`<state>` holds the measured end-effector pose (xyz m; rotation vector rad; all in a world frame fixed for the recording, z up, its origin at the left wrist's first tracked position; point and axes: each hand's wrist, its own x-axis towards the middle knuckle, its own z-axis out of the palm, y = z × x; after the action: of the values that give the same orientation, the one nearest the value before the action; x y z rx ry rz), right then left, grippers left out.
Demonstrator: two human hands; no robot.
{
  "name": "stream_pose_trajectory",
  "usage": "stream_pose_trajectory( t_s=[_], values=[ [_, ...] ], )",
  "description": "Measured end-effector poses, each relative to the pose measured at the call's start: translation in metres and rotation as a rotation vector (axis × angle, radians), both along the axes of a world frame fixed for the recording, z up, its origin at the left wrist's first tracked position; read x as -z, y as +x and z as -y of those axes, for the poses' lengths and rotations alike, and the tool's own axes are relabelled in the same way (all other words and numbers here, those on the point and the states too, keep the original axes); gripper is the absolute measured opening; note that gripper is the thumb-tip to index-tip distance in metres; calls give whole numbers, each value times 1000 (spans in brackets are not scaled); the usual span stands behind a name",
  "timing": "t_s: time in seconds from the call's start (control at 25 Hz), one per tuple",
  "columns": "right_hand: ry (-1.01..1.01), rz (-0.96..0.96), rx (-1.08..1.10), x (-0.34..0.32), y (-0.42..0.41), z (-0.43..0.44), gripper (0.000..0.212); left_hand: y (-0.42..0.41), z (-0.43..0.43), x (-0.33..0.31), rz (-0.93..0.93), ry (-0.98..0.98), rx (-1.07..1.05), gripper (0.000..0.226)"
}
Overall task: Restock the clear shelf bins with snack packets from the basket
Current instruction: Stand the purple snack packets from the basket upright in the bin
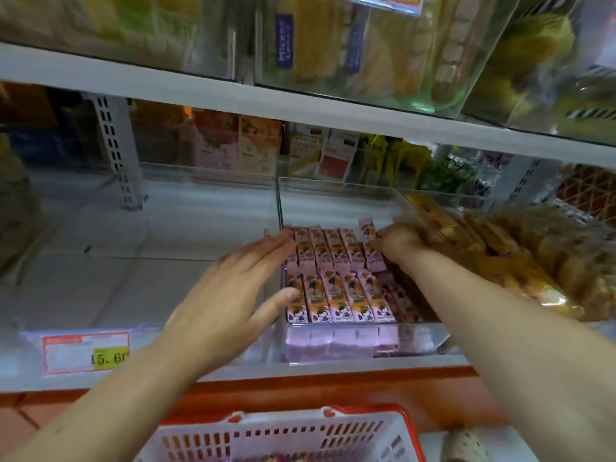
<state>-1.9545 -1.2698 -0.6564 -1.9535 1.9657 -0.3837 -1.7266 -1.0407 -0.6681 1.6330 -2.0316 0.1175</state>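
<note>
The basket sits lowest; in the clear bin, the right hand seemingly pinches a packet standing at the back row's right end; the left hand, fingers straight, touches its left end

We count two hands: left hand, right hand. One basket. One price tag. Three clear bins on this shelf level. Pink packets in middle bin: back row five flat, plus one upright packet pinched by right hand; front row about six, right end shadowed.
</note>
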Motion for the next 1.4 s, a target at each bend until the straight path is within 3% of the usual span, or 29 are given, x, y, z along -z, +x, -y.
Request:
stream_pose_trajectory(
  t_s=[0.16,0.36,0.48,0.56,0.72,0.8,0.96,1.04,1.12,1.24,1.4],
  values=[
    [70,66,-14,11,4,-2,30,2,1,1,2,5,-6,66],
    [-17,77,-44,9,9,-23,27,1,1,1,26,7,-17,67],
    [-16,107,-97,-2,11,-53,43,-3,-3,0,5,8,-68,72],
    [-167,213,-182,-7,7,-92,51,-10,-16,0,-51,-83,-116,66],
    [-652,585,-410,7,-19,-206,36,-37,-65,15,-143,-336,-18,37],
    [-516,556,-476,43,-28,-244,35,-46,-92,43,-76,-183,61,36],
    [341,33,-686,152,-23,-302,51,-48,-154,135,-26,608,-1,46],
    [564,-79,-810,193,-21,-332,59,-46,-188,173,96,898,-15,52],
    [630,-35,-831,219,-15,-352,61,-44,-211,193,164,1007,-33,57],
    [574,54,-750,242,7,-361,68,-39,-221,207,136,968,-111,56],
    [499,-215,-745,263,39,-369,70,-32,-227,221,59,940,-202,56]
  ],
)
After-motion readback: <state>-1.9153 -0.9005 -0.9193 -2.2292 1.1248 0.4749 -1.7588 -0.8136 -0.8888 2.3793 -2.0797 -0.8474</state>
